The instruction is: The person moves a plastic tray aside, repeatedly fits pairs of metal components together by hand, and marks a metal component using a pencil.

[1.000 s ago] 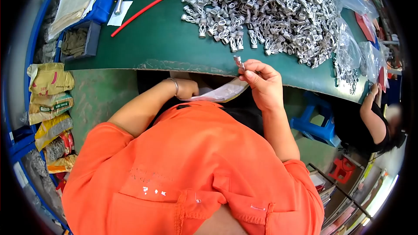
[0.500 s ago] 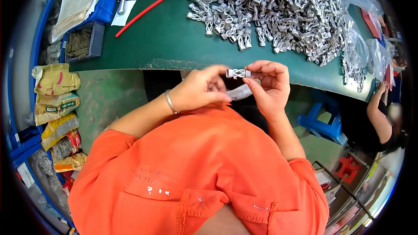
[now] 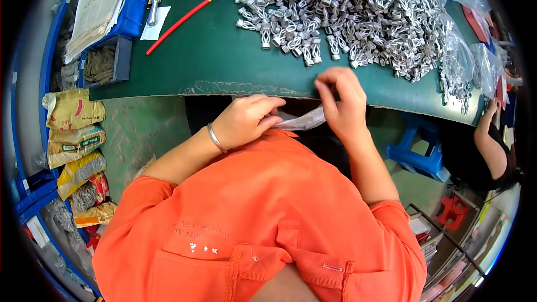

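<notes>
Noting your right hand [image 3: 347, 107] curled, fingertips apart; left hand [image 3: 244, 119], hold unclear; hasty reach could scatter metal pieces [image 3: 386, 22] ahead.

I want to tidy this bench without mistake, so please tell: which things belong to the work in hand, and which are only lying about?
Probably in the job:
small metal pieces, heaped beyond the right hand
pale item at the lap

Probably lying about:
red pencil
metal rod
papers
blue stool
</notes>
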A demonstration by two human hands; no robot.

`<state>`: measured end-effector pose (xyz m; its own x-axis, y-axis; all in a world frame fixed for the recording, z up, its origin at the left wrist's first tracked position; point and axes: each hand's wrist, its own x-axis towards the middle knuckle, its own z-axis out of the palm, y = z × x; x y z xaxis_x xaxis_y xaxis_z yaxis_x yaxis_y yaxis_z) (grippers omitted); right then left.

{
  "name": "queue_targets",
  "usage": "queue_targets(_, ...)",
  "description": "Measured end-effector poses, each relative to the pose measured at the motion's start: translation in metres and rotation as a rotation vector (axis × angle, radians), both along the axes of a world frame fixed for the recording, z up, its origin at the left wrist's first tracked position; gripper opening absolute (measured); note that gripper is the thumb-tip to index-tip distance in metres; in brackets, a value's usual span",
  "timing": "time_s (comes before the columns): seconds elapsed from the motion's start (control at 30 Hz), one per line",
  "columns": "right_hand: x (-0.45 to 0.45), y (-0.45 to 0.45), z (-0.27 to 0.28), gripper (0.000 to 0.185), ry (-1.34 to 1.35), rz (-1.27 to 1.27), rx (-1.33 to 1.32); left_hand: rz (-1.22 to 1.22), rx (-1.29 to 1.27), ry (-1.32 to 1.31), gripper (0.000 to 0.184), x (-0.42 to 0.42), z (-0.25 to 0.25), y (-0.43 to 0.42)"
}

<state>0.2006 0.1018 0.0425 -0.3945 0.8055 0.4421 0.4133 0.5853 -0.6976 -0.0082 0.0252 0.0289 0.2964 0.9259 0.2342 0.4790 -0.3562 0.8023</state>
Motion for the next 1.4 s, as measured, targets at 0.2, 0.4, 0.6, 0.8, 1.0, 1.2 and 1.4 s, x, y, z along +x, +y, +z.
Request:
queue_targets(0.2, -0.012, 0.029, -0.009, 0.019, -0.180, -0.046, 0.235, -0.058, -0.034, -0.033, 0.022, 0.003, 0.007, 0.005)
queue_targets(0.4, 0.003, 0.011, -0.006, 0.015, -0.117, -0.091, 0.064, -0.049, -0.084, -0.046, 0.020, 0.004, 0.014, 0.011)
queue_targets(0.6, 0.012, -0.014, 0.005, 0.017, 0.657, 0.016, -0.967, 0.116, -0.383, -0.549, 0.033, 0.018, 0.019, 0.019)
queue_targets(0.8, 0.011, -0.020, 0.000, 0.014, 0.901, 0.221, -1.248, 0.086, -0.419, -0.719, 0.024, 0.015, 0.029, 0.021)
queue_targets(1.0, 0.002, -0.030, -0.010, 0.024, 0.933, 0.287, -0.971, 0.016, -0.191, -0.473, 0.022, 0.012, 0.039, 0.018)
queue_targets(1.2, 0.002, -0.035, -0.007, 0.038, 0.844, 0.224, -0.581, 0.028, -0.119, -0.434, 0.026, 0.012, 0.035, 0.017)
queue_targets(1.4, 0.010, -0.038, -0.005, 0.021, 0.401, 0.182, -0.373, 0.042, -0.133, -0.235, 0.021, 0.003, 0.032, 0.009)
